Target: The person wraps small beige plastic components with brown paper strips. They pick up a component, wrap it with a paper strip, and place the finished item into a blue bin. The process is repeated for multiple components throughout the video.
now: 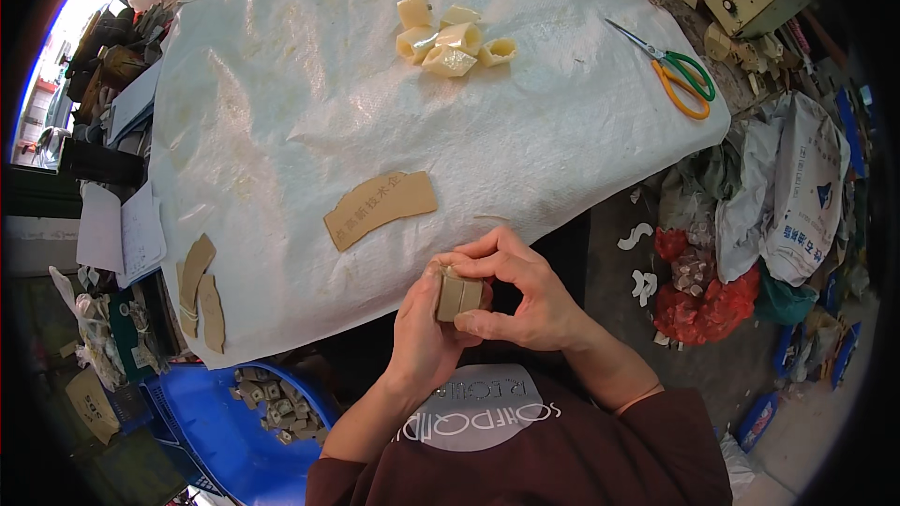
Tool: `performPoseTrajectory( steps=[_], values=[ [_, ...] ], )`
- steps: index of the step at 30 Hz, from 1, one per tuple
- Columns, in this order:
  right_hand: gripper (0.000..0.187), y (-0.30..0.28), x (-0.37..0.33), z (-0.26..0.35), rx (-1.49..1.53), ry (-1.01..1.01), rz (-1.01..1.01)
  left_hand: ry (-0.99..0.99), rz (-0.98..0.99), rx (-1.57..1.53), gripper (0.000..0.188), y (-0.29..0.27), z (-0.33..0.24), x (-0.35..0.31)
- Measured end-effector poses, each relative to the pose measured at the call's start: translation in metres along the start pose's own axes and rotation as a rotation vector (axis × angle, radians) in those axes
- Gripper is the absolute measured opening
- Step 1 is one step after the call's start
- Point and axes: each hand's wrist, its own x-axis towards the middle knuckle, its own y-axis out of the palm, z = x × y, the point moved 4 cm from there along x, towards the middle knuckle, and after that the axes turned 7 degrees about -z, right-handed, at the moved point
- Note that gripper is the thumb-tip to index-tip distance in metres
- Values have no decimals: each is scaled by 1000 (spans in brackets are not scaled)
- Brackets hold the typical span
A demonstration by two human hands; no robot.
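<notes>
Just off the near edge of the white sheet, my left hand (422,316) and my right hand (521,289) close round a small grey-tan block (459,296) with a seam down its face. Fingers of the left hand cup it from the left and below. The right thumb and fingers press on its right side and top. A curved piece of brown cardboard (382,211) lies on the sheet, nearest to my hands. Farther back sits a cluster of several glossy, pale-yellow hollow pieces (458,37).
White sheeting (309,103) covers the table. Scissors (675,70) with green and orange handles lie at its right. Cardboard strips (202,286) rest near the left edge. Below left, a blue basin (258,454) holds many small blocks. Bags (802,187) stand right.
</notes>
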Motion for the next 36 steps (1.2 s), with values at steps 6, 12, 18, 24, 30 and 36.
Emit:
performPoseTrajectory(
  steps=[6, 12, 18, 24, 30, 36],
  values=[
    [26, 1, -4, -5, 31, -46, -61, 33, 40, -4, 32, -1, 7, -2],
    [11, 2, -4, -11, 88, -16, -144, 55, 94, 1, 32, -1, 11, 1],
    [12, -1, -2, -29, 454, 291, -152, -37, 257, -128, 40, 1, 8, -1],
    [55, 6, -3, -6, 159, 80, -86, -91, 192, -273, 47, -12, 4, 8],
    [69, 16, -2, 2, 29, 21, -26, -72, 243, -375, 46, -17, 7, 11],
    [53, 15, 0, -8, 198, -31, 35, 24, 172, -320, 42, -12, 6, 11]
  ],
)
